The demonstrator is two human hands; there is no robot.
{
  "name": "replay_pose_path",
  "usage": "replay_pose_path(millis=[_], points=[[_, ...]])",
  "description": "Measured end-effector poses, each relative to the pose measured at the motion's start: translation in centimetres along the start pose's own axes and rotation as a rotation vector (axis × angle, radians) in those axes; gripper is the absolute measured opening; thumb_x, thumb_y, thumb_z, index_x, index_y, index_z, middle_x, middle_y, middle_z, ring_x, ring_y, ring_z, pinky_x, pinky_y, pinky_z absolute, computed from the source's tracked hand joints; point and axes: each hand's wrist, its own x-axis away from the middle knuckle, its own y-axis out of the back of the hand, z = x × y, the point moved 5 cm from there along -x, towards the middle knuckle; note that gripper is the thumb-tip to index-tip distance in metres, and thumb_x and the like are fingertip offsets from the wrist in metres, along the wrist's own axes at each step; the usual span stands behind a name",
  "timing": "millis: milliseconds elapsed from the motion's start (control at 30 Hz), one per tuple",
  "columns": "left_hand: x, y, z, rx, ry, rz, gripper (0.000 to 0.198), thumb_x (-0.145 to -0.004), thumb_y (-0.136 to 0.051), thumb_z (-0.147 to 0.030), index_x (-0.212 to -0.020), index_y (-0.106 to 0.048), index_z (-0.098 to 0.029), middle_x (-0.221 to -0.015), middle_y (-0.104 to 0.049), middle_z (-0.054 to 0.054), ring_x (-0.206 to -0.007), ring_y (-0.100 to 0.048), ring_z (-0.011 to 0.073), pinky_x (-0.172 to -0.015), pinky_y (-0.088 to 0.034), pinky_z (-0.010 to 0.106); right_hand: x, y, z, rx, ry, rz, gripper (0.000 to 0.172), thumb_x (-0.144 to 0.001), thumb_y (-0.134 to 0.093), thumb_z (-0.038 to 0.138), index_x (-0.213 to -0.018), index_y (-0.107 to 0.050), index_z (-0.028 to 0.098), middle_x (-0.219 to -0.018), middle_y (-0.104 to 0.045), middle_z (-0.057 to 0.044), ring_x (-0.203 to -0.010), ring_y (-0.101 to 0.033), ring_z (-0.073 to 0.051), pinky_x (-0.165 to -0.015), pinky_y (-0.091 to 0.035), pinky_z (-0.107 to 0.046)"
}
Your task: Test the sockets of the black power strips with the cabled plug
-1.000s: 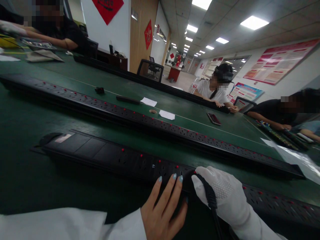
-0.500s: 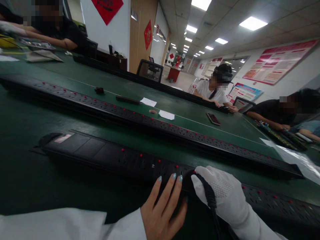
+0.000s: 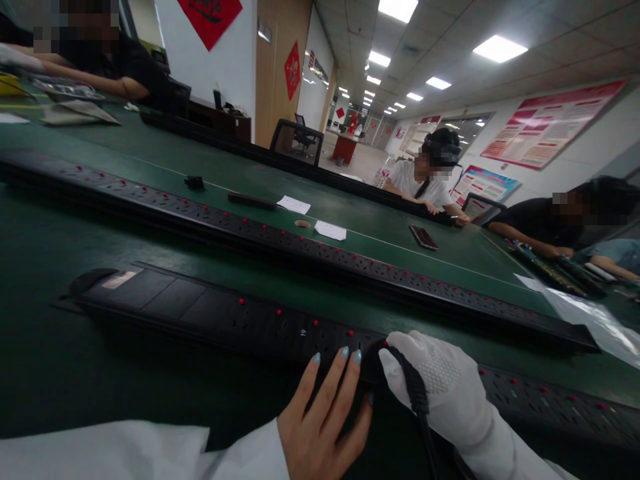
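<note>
A long black power strip (image 3: 200, 303) with red dots beside its sockets lies nearest me, slanting down to the right. My left hand (image 3: 327, 410), bare, rests its spread fingertips on the strip's near edge, just right of the printed 19. Close beside it, my right hand (image 3: 435, 380) in a white glove is closed round a black power plug (image 3: 373, 360), pressed against the strip's socket face. The plug's cable (image 3: 423, 407) runs down from it toward the bottom edge. The plug's pins and the socket under it are hidden.
Beyond lies a second long power strip (image 3: 300, 247) on the green table (image 3: 165, 160). Farther off are a phone (image 3: 423, 237), paper slips (image 3: 330, 230), a black bar (image 3: 251, 201) and a small black piece (image 3: 194, 182). Several people sit around the table.
The view has shifted slightly, so everything appears a little farther left. Both hands keep their places on the strip, and the plug stays in my right hand.
</note>
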Motion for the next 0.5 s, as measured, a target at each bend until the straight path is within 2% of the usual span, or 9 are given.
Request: replay_pose_path(millis=[333,500], points=[[-0.06,0.16,0.04,-0.039,-0.011,-0.007,0.026,-0.085,-0.054,-0.027,-0.109,-0.052,-0.018,-0.121,-0.056,0.013,-0.121,-0.044,0.0297,-0.102,-0.028,0.050,0.03,-0.11,0.05,0.020,0.012,-0.022,0.019,-0.082,-0.052,0.034,-0.087,-0.062,0.019,-0.071,-0.064,-0.001,-0.059,-0.055,-0.014,-0.059,-0.034,-0.026],[0.04,-0.07,0.04,-0.021,0.002,-0.007,0.025,-0.086,-0.054,-0.027,-0.109,-0.052,-0.019,-0.120,-0.056,0.014,-0.122,-0.043,0.0306,-0.101,-0.027,0.051,0.09,-0.12,0.00,0.014,0.004,0.003,0.018,-0.082,-0.051,0.035,-0.084,-0.062,0.021,-0.064,-0.061,0.001,-0.055,-0.053,-0.013,-0.057,-0.033,-0.026]])
